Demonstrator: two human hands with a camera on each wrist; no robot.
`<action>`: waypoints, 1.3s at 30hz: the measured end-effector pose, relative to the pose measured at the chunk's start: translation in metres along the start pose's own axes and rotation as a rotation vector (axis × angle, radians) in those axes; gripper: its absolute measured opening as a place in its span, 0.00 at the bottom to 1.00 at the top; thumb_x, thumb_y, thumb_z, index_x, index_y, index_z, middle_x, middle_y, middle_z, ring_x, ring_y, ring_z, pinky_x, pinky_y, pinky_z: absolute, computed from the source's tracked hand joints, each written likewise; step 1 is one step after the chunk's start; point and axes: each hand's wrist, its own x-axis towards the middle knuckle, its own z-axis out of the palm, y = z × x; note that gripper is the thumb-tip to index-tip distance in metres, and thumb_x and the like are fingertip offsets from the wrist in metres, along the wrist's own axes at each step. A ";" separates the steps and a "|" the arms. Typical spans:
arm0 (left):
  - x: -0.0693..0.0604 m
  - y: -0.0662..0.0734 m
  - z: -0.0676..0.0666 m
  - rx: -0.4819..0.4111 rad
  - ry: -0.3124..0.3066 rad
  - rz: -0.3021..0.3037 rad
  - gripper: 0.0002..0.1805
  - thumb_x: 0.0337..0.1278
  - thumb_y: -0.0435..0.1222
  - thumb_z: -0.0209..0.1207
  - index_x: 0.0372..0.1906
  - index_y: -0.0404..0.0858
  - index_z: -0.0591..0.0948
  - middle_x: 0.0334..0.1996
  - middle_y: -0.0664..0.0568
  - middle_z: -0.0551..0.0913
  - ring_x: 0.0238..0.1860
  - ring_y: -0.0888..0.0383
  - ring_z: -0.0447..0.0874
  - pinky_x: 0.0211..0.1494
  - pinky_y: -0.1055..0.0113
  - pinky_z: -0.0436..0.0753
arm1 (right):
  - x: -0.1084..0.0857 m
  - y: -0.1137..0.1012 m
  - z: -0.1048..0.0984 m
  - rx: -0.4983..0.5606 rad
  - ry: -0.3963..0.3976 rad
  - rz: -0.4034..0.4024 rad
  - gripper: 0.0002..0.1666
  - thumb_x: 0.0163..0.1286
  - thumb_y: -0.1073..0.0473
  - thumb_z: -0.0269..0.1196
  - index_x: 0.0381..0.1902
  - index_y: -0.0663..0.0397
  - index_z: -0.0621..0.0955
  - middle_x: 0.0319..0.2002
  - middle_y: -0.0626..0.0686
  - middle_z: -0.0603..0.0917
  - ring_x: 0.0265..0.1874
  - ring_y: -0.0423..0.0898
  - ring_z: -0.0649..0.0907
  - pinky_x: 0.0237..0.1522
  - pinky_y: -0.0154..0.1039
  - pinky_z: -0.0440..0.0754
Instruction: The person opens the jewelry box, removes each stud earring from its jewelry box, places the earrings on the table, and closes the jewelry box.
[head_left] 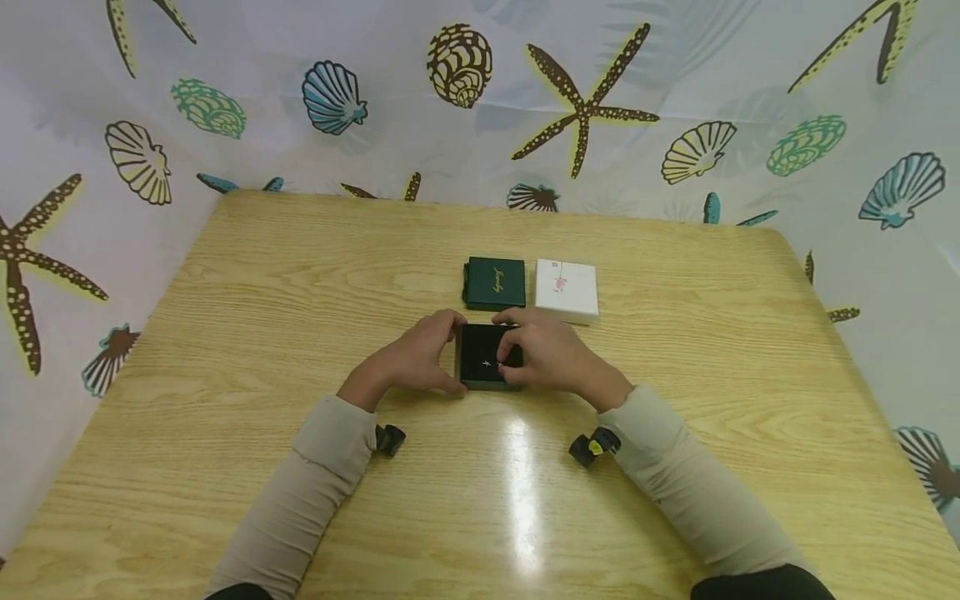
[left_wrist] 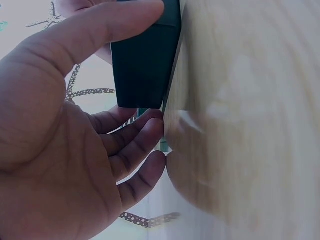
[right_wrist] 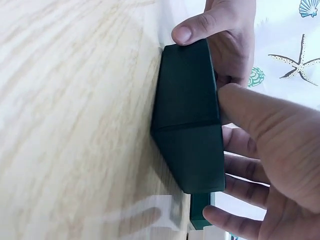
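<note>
An open dark green jewelry box (head_left: pixel 489 386) with a black insert (head_left: pixel 476 343) lies on the table between both hands. My left hand (head_left: pixel 416 354) holds the box from its left side, thumb at the front and fingers at the back. A tiny silver star-like ornament (head_left: pixel 486 363) shows on the insert. Over the box's right part, my right hand (head_left: pixel 555 352) has thumb and index finger curled together, pinching a tiny silver jewelry piece (head_left: pixel 500 363) that the fingertips mostly hide. The box's green side wall (right_wrist: pixel 187 90) appears in the right wrist view.
Just behind the box lie a green lid (head_left: pixel 495 283) with gold lettering and a white box (head_left: pixel 566 290) with a pink flower print. All stand on a wood-grain table (head_left: pixel 300 275). A curtain (head_left: pixel 405 125) with shell and starfish prints hangs along its far side.
</note>
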 end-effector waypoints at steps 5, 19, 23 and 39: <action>-0.002 0.003 -0.002 0.004 0.001 -0.002 0.47 0.43 0.38 0.77 0.68 0.34 0.63 0.65 0.40 0.69 0.68 0.42 0.69 0.72 0.50 0.70 | 0.005 -0.001 -0.002 -0.039 -0.026 -0.026 0.08 0.58 0.51 0.74 0.30 0.47 0.88 0.65 0.59 0.78 0.65 0.57 0.77 0.68 0.50 0.74; -0.001 0.002 -0.001 -0.001 -0.004 -0.003 0.47 0.43 0.39 0.77 0.67 0.34 0.64 0.64 0.41 0.69 0.67 0.42 0.69 0.72 0.50 0.70 | 0.005 0.003 0.002 0.042 -0.076 0.013 0.07 0.61 0.52 0.71 0.31 0.49 0.87 0.67 0.60 0.76 0.66 0.59 0.75 0.66 0.52 0.75; 0.000 0.001 -0.001 -0.002 0.000 -0.004 0.46 0.43 0.39 0.77 0.67 0.34 0.64 0.64 0.40 0.69 0.67 0.42 0.69 0.72 0.50 0.70 | 0.005 0.005 0.000 0.075 -0.072 0.007 0.07 0.61 0.53 0.70 0.30 0.49 0.85 0.67 0.61 0.75 0.68 0.60 0.73 0.70 0.53 0.72; 0.000 0.000 0.000 0.004 0.001 -0.002 0.46 0.43 0.39 0.77 0.67 0.34 0.64 0.63 0.40 0.70 0.66 0.42 0.69 0.71 0.50 0.71 | 0.004 0.007 -0.004 0.118 -0.093 0.003 0.06 0.63 0.54 0.68 0.31 0.49 0.84 0.68 0.61 0.74 0.68 0.60 0.73 0.69 0.53 0.72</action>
